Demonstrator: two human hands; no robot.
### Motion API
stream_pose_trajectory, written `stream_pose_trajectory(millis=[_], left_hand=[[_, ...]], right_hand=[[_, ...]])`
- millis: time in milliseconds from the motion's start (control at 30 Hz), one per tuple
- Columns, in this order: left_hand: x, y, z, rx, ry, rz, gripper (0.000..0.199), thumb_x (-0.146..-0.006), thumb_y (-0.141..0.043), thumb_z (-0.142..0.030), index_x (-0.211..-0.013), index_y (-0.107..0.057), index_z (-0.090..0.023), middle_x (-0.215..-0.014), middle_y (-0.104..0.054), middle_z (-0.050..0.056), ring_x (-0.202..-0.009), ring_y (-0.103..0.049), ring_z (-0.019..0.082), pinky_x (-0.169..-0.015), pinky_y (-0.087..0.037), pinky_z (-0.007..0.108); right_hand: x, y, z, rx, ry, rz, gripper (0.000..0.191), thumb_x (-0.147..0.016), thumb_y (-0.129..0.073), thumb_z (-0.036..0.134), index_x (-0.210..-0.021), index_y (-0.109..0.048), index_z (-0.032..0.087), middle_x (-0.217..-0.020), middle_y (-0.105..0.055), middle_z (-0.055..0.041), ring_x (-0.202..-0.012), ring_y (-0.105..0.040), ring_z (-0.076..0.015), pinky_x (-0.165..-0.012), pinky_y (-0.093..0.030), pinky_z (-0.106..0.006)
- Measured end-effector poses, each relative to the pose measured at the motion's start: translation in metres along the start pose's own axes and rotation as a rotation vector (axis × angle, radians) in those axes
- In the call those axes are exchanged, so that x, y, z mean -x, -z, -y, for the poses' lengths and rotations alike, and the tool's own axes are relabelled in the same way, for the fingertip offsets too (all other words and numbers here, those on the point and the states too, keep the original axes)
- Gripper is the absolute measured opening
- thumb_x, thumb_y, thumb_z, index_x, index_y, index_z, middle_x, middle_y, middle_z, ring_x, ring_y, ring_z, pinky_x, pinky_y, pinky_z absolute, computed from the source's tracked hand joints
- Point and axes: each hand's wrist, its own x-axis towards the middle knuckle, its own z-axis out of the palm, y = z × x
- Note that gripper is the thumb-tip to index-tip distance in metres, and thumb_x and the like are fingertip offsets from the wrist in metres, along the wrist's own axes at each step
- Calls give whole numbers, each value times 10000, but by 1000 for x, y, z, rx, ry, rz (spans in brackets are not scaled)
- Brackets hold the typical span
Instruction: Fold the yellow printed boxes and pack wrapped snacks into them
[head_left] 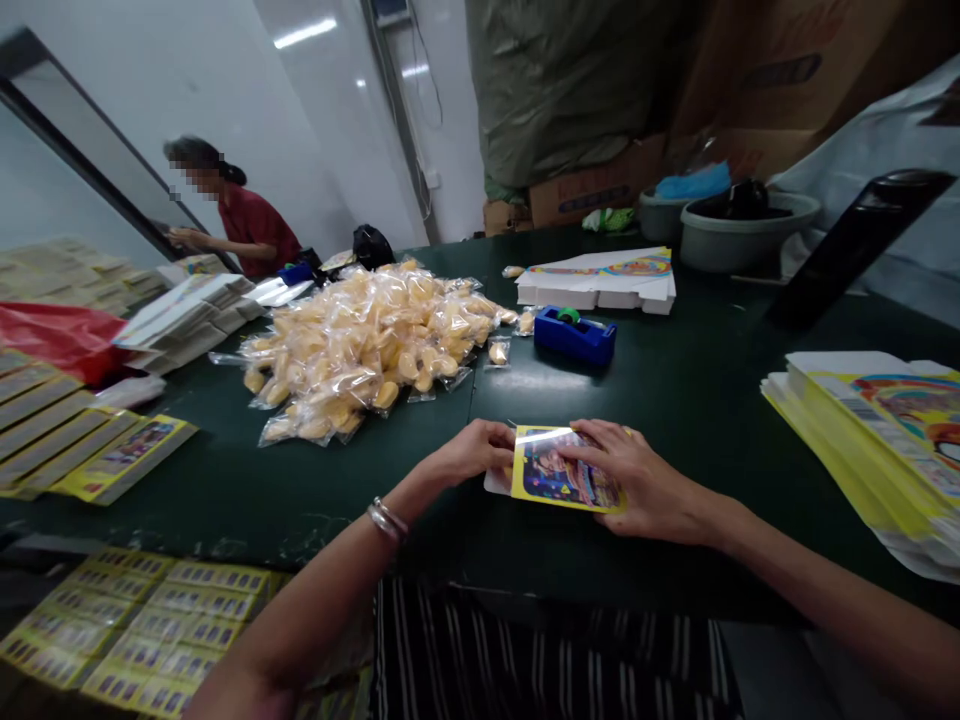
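Observation:
A small yellow printed box (562,470) with a dark picture on its front lies over the near part of the table. My right hand (637,475) grips its right end, fingers across the top face. At the box's left end, where a white flap sticks out, my left hand (480,450) has its fingers curled in. Whether those fingers hold something inside the end is hidden. Beyond my hands lies a large heap of yellow pieces in clear wrappers (375,340), with one wrapped piece (498,351) apart from it. A blue tape dispenser (574,336) stands just past the box.
Flat printed cartons (877,430) are stacked at the right, and another stack (600,280) lies behind the dispenser. Yellow boxes (120,455) line the left edge. A black bottle-like cylinder (855,245) and a grey basin (742,235) stand back right. A person in red (259,225) sits far left.

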Motion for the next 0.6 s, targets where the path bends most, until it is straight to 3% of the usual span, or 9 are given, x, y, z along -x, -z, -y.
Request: stream_pose_trajectory(millis=[100, 167, 233, 300, 367, 433, 500, 600], left_hand=[[-8, 8, 0, -9, -41, 18, 238, -787, -615, -177, -992, -720, -115, -833, -738, 89, -692, -700, 171, -648, -543, 276], [-23, 24, 1, -70, -41, -86, 225, -846, -570, -213, -990, -709, -110, -816, -726, 90, -683, -697, 177, -651, -550, 302], [-52, 41, -1, -159, -37, -249, 237, -909, -524, -260, -1014, -681, -117, -880, -711, 88, -757, -689, 195, -704, -556, 350], [-90, 52, -5, -254, -47, -392, 238, -934, -546, -288, -1097, -635, -139, -1076, -671, 94, -962, -651, 218, -844, -535, 418], [-124, 53, -10, -337, -61, -458, 279, -916, -600, -304, -1147, -606, -147, -1213, -611, 100, -1097, -593, 245, -934, -494, 473], [-143, 47, -12, -403, -71, -474, 286, -905, -621, -310, -1138, -609, -144, -1225, -601, 99, -1114, -582, 253, -947, -484, 488], [-143, 39, -7, -454, -76, -469, 244, -911, -615, -307, -1090, -628, -143, -1165, -627, 89, -1067, -603, 236, -923, -502, 467], [-114, 43, 9, -500, -64, -476, 231, -927, -596, -292, -1106, -623, -149, -1065, -660, 68, -944, -644, 193, -844, -545, 404]], right_hand=[[3, -1, -2, -38, -53, 10, 832, -634, -685, 237, -1430, -445, 266, -1504, -335, -153, -1385, -283, -383, -1081, -271, -567], [5, -2, -2, -37, -89, 14, 829, -636, -683, 253, -1431, -450, 266, -1515, -323, -154, -1393, -274, -379, -1088, -263, -565], [6, 0, 0, -29, -125, 21, 822, -639, -676, 262, -1432, -456, 264, -1524, -315, -155, -1401, -267, -375, -1092, -261, -562], [6, 2, 2, -24, -154, 42, 832, -636, -668, 260, -1439, -453, 264, -1536, -302, -153, -1409, -257, -372, -1101, -252, -560], [6, 5, 5, -26, -174, 67, 841, -632, -659, 258, -1446, -446, 266, -1543, -296, -150, -1415, -251, -372, -1110, -238, -564], [5, 6, 6, -30, -181, 84, 840, -640, -650, 261, -1453, -437, 271, -1546, -297, -144, -1419, -249, -369, -1116, -231, -567], [6, 5, 4, -28, -174, 74, 832, -651, -645, 264, -1455, -433, 282, -1547, -303, -135, -1418, -252, -369, -1113, -237, -571], [7, -3, -3, -26, -145, 29, 823, -663, -651, 274, -1455, -430, 304, -1542, -316, -121, -1414, -259, -375, -1108, -238, -583]])
